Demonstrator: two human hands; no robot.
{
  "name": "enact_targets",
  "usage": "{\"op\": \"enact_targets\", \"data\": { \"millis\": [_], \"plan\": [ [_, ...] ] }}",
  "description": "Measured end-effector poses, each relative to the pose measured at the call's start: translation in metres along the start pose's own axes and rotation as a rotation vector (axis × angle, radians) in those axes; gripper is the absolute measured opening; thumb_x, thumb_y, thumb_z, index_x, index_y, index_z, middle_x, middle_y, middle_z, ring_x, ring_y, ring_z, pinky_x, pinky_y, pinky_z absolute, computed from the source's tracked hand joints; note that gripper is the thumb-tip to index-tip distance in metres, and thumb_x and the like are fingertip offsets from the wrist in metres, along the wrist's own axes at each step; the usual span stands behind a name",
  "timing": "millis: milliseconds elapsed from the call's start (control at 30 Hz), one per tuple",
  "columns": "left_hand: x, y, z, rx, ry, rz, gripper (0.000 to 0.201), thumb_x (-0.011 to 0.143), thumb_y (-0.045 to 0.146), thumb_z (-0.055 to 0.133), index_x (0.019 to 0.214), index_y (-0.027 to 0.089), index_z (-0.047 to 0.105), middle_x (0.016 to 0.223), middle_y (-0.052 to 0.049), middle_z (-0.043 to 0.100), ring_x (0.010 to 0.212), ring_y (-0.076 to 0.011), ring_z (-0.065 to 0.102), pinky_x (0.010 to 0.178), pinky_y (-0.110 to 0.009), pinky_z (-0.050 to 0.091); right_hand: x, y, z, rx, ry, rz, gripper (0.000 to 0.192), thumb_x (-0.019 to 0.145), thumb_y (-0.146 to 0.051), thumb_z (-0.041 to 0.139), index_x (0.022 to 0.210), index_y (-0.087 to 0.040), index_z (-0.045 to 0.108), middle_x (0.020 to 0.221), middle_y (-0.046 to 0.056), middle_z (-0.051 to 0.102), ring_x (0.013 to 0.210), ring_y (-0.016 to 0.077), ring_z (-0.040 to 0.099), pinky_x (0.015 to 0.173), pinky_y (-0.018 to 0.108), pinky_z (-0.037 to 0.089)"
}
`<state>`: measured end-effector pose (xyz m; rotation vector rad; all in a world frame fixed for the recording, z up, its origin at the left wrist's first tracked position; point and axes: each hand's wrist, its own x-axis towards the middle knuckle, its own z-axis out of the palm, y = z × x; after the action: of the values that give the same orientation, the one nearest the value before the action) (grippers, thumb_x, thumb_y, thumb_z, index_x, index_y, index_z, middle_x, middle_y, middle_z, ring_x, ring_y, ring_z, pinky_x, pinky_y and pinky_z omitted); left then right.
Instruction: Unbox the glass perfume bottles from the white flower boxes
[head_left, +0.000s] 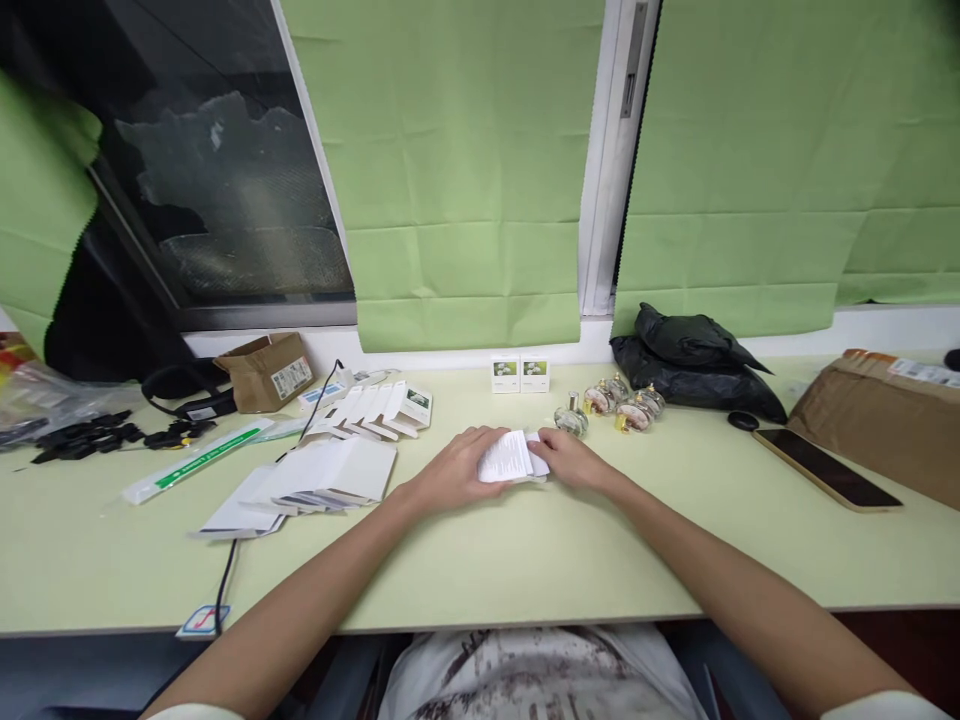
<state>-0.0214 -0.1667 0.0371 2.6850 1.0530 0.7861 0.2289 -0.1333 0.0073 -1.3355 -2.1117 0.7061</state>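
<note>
a small white printed leaflet (pixel 512 458) sits on the table between both hands, near the middle of the desk. the left hand (pixel 454 468) curls over its left edge, fingers closed on the paper, and the right hand (pixel 571 458) pinches its right edge, fingertips touching the sheet. the leaflet looks folded and partly bunched; how many folds it has cannot be told.

the surface is a pale green table (pixel 525 560) set against a window wall hung with green blinds (pixel 465 180). just beyond the hands stand several small glass perfume bottles (pixel 611 405), and behind them two small white boxes (pixel 520 374) sit side by side against the sill. left of the hands lies a stack of flat white cartons (pixel 322 478), with a fanned row of folded cartons (pixel 379 408) behind it. a black plastic bag (pixel 694 365) lies to the right, near a phone (pixel 825 468) lying flat. an open brown cardboard box (pixel 266 370) stands at the far left; what it holds cannot be seen.
</note>
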Motion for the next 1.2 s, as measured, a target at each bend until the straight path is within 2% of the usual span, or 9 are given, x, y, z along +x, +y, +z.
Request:
{"op": "enact_targets", "data": {
  "millis": [233,500,600,700,767,867,1033,1100,1200],
  "plan": [
    [-0.008,-0.036,-0.023,0.074,-0.097,-0.153,0.063,0.078,0.050,0.076,0.137,0.030,0.062,0.117,-0.009,0.072,0.109,-0.0341,0.067,0.089,-0.040,0.051,-0.001,0.011,-0.017,-0.342,0.013,0.233,0.028,0.100,-0.032,0.046,0.090,-0.016,0.067,0.096,0.018,0.072,0.086,0.0277,0.067,0.072,0.033,0.041],
    [-0.007,-0.051,-0.032,0.363,0.002,-0.197,0.063,0.083,0.055,0.069,0.137,0.025,0.056,0.126,-0.015,0.066,0.115,-0.0384,0.062,0.101,-0.049,0.042,-0.003,0.015,-0.019,-0.442,0.043,0.353,0.032,0.099,-0.035,0.045,0.088,-0.019,0.070,0.097,0.019,0.074,0.085,0.0299,0.070,0.069,0.034,0.044],
    [-0.003,-0.049,-0.035,0.454,0.125,-0.228,0.064,0.083,0.052,0.070,0.138,0.024,0.054,0.130,-0.018,0.064,0.122,-0.0410,0.057,0.107,-0.053,0.035,-0.005,0.011,-0.020,-0.486,0.071,0.358,0.033,0.100,-0.036,0.046,0.087,-0.019,0.071,0.096,0.018,0.074,0.084,0.0295,0.071,0.068,0.034,0.044],
    [0.001,-0.043,-0.035,0.421,0.445,-0.389,0.070,0.087,0.054,0.068,0.145,0.022,0.047,0.140,-0.021,0.058,0.131,-0.0441,0.050,0.111,-0.058,0.029,-0.010,0.002,-0.022,-0.551,0.146,0.314,0.037,0.103,-0.035,0.042,0.087,-0.018,0.070,0.095,0.019,0.074,0.085,0.0300,0.070,0.069,0.035,0.043],
    [0.005,-0.037,-0.029,0.255,0.610,-0.511,0.072,0.089,0.059,0.065,0.147,0.023,0.044,0.142,-0.019,0.057,0.133,-0.0433,0.048,0.111,-0.060,0.029,-0.014,-0.006,-0.023,-0.606,0.225,0.271,0.039,0.105,-0.035,0.038,0.091,-0.017,0.070,0.093,0.019,0.073,0.083,0.0304,0.070,0.069,0.035,0.041],
    [0.011,-0.026,-0.011,-0.197,0.657,-0.627,0.065,0.089,0.067,0.063,0.133,0.021,0.056,0.134,-0.016,0.062,0.126,-0.0371,0.055,0.106,-0.054,0.042,-0.019,-0.018,-0.024,-0.653,0.344,0.234,0.037,0.106,-0.035,0.035,0.103,-0.018,0.067,0.087,0.017,0.072,0.075,0.0287,0.068,0.067,0.034,0.038],
    [0.018,-0.012,0.007,-0.984,0.505,-0.556,0.058,0.088,0.063,0.067,0.124,0.018,0.059,0.128,-0.015,0.067,0.114,-0.0294,0.067,0.089,-0.041,0.058,-0.024,-0.030,-0.022,-0.546,0.536,0.099,0.028,0.106,-0.035,0.037,0.107,-0.020,0.060,0.083,0.010,0.069,0.068,0.0230,0.061,0.063,0.031,0.030],
    [0.019,-0.010,0.006,-1.156,0.452,-0.525,0.053,0.089,0.058,0.070,0.122,0.017,0.060,0.128,-0.015,0.068,0.115,-0.0299,0.068,0.093,-0.044,0.059,-0.026,-0.032,-0.020,-0.433,0.553,-0.008,0.025,0.105,-0.036,0.038,0.105,-0.021,0.058,0.079,0.007,0.067,0.066,0.0211,0.057,0.061,0.030,0.029],
    [0.018,-0.009,0.003,-1.295,0.402,-0.523,0.042,0.092,0.052,0.066,0.117,0.019,0.061,0.128,-0.015,0.069,0.118,-0.0310,0.068,0.101,-0.049,0.059,-0.029,-0.035,-0.012,-0.207,0.468,-0.150,0.025,0.104,-0.039,0.041,0.096,-0.023,0.058,0.071,0.002,0.062,0.062,0.0184,0.052,0.061,0.029,0.030]
  ]
}}
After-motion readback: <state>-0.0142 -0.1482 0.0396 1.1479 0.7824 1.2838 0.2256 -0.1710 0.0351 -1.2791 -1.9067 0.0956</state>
